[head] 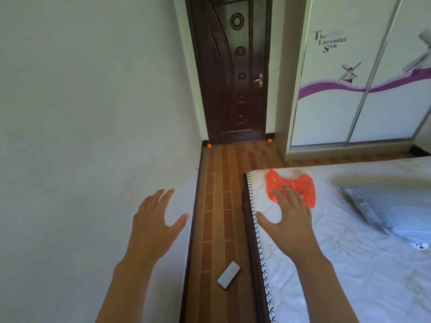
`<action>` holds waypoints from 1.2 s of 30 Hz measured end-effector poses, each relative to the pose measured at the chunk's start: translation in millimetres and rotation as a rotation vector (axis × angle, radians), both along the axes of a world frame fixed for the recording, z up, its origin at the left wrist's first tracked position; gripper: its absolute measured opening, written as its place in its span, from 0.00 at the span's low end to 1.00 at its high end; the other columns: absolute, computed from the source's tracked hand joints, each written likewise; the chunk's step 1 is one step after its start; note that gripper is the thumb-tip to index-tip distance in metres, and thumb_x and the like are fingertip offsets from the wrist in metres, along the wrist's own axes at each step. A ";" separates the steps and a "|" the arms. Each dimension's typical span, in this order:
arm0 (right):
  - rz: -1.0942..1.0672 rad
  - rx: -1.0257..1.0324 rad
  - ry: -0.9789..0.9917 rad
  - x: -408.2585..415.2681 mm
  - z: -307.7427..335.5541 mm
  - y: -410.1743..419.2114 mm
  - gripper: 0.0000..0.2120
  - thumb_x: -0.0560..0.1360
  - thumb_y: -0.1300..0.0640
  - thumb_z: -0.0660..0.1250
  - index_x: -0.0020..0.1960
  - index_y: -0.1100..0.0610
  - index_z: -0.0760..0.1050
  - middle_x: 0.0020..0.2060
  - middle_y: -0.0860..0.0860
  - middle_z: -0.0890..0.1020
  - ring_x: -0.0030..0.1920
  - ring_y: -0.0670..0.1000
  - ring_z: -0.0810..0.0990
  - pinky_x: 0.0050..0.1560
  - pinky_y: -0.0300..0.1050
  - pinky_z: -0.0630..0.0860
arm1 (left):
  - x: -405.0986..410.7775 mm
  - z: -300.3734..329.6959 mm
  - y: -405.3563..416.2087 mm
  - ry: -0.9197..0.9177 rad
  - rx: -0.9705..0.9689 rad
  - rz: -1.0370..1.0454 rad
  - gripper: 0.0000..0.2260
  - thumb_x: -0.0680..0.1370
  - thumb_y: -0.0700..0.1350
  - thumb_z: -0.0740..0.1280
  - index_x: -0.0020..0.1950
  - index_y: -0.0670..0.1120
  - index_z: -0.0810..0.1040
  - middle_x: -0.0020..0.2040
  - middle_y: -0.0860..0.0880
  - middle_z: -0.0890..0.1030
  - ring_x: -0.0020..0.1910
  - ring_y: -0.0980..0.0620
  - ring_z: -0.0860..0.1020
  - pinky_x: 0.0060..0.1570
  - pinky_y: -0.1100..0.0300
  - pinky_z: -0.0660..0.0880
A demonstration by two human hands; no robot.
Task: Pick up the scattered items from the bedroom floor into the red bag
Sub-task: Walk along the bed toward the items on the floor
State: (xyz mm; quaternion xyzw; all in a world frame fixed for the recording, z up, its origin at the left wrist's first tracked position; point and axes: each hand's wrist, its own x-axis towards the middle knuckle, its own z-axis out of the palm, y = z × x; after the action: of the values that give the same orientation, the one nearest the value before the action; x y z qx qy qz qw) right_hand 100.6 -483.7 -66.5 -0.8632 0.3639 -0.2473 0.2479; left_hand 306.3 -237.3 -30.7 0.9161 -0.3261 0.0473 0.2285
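Both your hands are spread and empty: your right hand (290, 212) reaches over the bag (291, 188), crumpled crosswise on the mattress (326, 264) corner; your left (155, 220) hangs farther off.

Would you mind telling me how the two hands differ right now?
The left hand hangs in the air in front of the wall, while the right hand reaches over the mattress. The left hand is near nothing; the right hand's fingers overlap the red bag. Both are open, spread and empty.
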 end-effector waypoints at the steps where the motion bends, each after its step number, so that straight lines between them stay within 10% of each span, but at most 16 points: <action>1: -0.001 0.004 -0.001 6.2 -1.9 -2.8 0.45 0.67 0.24 0.53 0.78 0.45 0.65 0.81 0.48 0.61 0.81 0.56 0.54 0.78 0.67 0.56 | 6.2 -2.4 -3.3 0.005 0.001 -0.002 0.35 0.78 0.68 0.64 0.81 0.59 0.60 0.82 0.52 0.61 0.81 0.47 0.57 0.77 0.40 0.62; 36: -0.025 -0.109 0.256 317.6 5.7 -177.8 0.37 0.69 0.28 0.59 0.76 0.39 0.62 0.79 0.45 0.61 0.80 0.54 0.58 0.76 0.64 0.60 | 339.8 -41.1 -205.4 0.063 0.044 0.024 0.41 0.71 0.76 0.52 0.81 0.59 0.61 0.82 0.50 0.61 0.81 0.42 0.59 0.75 0.31 0.61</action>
State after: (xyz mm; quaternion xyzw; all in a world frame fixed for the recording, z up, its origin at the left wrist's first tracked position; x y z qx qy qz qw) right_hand 418.2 -661.5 -60.8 -0.8951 0.3895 -0.1573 0.1492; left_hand 646.1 -442.7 -71.8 0.9257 -0.3088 0.0140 0.2180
